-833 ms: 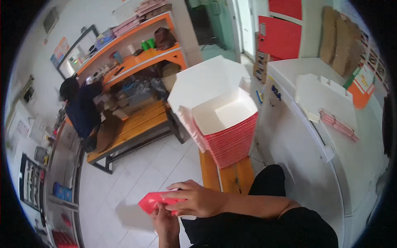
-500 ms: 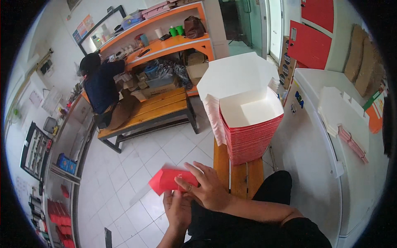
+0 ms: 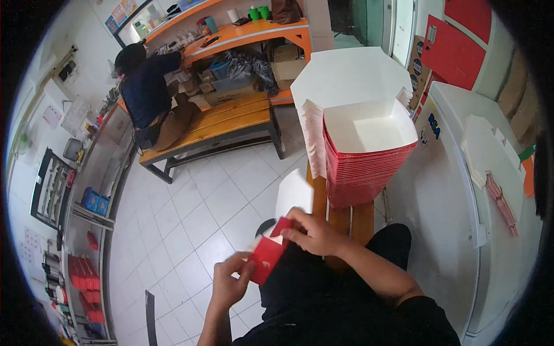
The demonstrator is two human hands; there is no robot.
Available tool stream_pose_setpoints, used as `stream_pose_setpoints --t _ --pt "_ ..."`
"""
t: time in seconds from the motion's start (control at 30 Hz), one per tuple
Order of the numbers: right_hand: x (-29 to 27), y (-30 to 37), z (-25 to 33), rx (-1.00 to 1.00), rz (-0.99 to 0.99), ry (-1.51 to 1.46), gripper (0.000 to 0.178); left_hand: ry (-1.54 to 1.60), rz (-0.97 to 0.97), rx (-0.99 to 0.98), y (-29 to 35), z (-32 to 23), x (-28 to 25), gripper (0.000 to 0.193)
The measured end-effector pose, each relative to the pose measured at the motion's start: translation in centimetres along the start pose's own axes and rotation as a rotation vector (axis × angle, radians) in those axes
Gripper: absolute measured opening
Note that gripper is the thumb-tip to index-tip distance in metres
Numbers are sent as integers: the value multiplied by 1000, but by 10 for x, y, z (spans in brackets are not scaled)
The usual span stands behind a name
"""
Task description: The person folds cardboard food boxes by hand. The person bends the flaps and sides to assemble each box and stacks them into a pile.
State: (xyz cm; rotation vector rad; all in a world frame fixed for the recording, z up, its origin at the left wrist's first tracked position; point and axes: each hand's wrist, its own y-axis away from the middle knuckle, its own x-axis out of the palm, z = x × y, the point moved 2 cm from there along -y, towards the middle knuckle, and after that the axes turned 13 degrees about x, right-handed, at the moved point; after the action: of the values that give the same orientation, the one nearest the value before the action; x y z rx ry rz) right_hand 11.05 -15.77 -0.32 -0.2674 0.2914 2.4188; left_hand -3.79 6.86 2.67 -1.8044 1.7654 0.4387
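Note:
Above my lap I hold a red paper food box [image 3: 266,257], partly folded, its white inside and white lid flap tilted up and away. My left hand [image 3: 229,281] pinches its near left side. On the far right side, my right hand [image 3: 316,232] grips a red wall, thumb pressed against it. Just beyond my right hand, a tall stack of nested red boxes [image 3: 363,179] stands on a wooden bench [image 3: 340,222]. The top box of the stack is white inside, with its lid [image 3: 352,75] spread out toward the back.
A white chest freezer [image 3: 444,190] at the right carries flat box blanks [image 3: 482,147]. Another person [image 3: 145,95] sits on a second wooden bench [image 3: 236,118] before an orange counter [image 3: 242,36]. Left shelves [image 3: 95,207] hold red boxes [image 3: 83,274].
The box has turned, and its lid flap now points up and right. My right hand has shifted right to the far side; my left hand has moved slightly left. The view has shifted.

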Motion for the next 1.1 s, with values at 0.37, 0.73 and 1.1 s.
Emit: stream_pose_setpoints --t 0.37,0.73,1.1 --pt "18 7 33 -229 -62 228 33 146 -339 198 -13 -20 22 54" --pt "-9 32 76 -482 -239 437 32 -41 -313 502 -40 -67 4 68" --pt "-133 119 148 -165 -708 925 31 55 -597 815 -117 -123 -14 70"
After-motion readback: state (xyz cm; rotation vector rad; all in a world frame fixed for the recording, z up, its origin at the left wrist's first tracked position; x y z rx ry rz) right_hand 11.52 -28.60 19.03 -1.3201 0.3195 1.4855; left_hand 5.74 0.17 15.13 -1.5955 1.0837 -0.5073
